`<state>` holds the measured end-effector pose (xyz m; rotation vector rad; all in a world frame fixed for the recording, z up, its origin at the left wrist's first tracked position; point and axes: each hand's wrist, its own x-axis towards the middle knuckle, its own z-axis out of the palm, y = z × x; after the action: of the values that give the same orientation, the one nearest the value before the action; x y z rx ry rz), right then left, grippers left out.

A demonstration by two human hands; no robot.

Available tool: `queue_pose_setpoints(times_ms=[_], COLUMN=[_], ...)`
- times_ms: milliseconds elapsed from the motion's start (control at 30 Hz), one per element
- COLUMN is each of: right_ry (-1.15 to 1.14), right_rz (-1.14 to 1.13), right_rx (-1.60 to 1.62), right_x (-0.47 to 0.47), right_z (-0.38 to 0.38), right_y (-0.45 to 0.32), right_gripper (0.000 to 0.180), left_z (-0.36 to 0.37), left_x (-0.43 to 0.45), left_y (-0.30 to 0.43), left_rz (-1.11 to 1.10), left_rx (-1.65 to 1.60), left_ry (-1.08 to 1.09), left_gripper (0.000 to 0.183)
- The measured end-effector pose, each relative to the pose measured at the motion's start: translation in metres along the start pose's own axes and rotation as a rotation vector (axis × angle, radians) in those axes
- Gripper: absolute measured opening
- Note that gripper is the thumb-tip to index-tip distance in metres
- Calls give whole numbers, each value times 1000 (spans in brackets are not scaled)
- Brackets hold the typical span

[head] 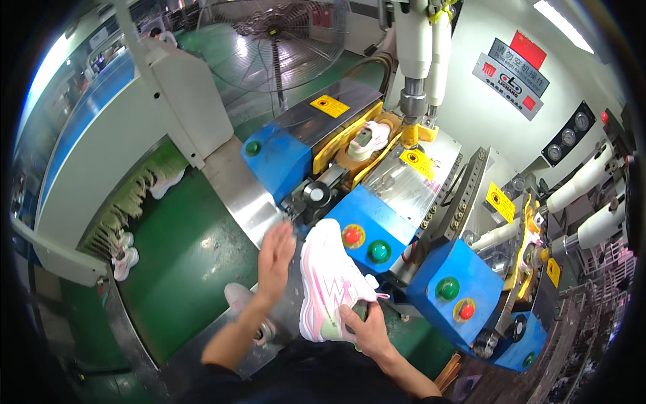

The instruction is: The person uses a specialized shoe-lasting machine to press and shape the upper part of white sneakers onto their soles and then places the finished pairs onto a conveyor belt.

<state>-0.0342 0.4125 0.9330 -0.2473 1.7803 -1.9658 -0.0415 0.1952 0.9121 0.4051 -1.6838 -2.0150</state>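
Note:
My right hand (367, 325) grips a white and pink sneaker (328, 283) at its heel and collar, toe pointing away from me, its side turned up. My left hand (276, 257) is raised just left of the sneaker's toe and holds nothing; its fingers lie close together, extended. Beyond the held sneaker, another pink and white shoe (370, 140) sits between the yellow pads (339, 141) of a blue and steel shoe press (275, 159). Below my left forearm, a pale shoe (238, 295) lies partly hidden on the metal surface.
Red (353, 235) and green (379, 251) push buttons face me on the press. A second press station (454, 293) at the right holds a shoe under a white cylinder. At the left, shoes (125, 262) lie on a green conveyor by a fringed opening. A large fan (272, 35) stands behind.

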Motion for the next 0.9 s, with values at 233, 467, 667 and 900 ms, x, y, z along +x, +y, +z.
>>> queue_pose_setpoints(times_ms=[233,467,667,900], right_ry=[57,234,416,373], right_rz=[-16,237,284,414], right_rx=[-36,-168,-57,-34], right_x=[41,61,125,378], right_z=[15,8,16,-38], right_y=[-59,-67,-75,-110], right_gripper=[42,46,47,49], left_z=[125,141,38,-196], left_x=[299,376,341,157], left_y=[-55,-102,-3,-66], left_rz=[173,312,-240,-225], left_rx=[812,717,-239,-532], left_ry=[-393,-558,-517,256], left_gripper=[72,53,36,60])
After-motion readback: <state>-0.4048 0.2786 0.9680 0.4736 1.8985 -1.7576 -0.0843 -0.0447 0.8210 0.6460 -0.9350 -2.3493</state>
